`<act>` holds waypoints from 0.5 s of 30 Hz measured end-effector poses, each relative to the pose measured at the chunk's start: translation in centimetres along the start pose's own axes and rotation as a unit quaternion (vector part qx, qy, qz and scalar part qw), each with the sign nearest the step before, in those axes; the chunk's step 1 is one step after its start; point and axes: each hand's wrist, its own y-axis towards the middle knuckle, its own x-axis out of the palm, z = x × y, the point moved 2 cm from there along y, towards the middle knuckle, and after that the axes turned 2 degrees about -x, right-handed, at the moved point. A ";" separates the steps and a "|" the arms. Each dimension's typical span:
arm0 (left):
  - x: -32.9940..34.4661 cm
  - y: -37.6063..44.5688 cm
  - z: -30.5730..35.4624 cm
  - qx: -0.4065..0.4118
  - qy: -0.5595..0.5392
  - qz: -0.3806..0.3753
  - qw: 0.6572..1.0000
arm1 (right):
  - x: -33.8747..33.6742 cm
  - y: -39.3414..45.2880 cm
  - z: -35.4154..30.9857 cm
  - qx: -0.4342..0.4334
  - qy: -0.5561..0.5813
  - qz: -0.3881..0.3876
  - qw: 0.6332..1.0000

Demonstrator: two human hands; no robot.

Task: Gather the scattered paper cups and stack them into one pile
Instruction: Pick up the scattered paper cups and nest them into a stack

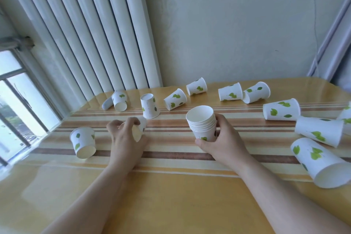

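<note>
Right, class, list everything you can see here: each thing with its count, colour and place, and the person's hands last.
Lying cups: about ten, white with green leaves, scattered on their sides across the table.
Upside-down cup: one, white with green leaves, beyond the left hand.
Stack of cups: one, about seven nested, white, upright, centre.
Single cup: one, white, centre left.
Table: one, yellow with brown stripes, foreground.
Curtain: one, white, back left.
Window: one, left edge.
Wall: one, pale, behind.
Left hand: grip on the single cup.
Right hand: grip on the stack.
</note>
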 end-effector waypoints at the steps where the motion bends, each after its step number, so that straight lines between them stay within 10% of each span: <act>1: 0.2 -0.4 1.2 -0.002 -0.040 -0.007 0.999 | 0.0 0.0 0.0 0.000 0.002 -0.002 1.000; 8: 0.2 -1.9 9.1 0.033 -0.413 -0.033 0.909 | 0.0 0.2 0.2 0.012 0.010 -0.029 0.999; 15: 1.6 -2.1 11.4 0.100 -0.361 -0.072 0.924 | -0.2 0.1 -0.1 0.002 -0.014 -0.046 0.999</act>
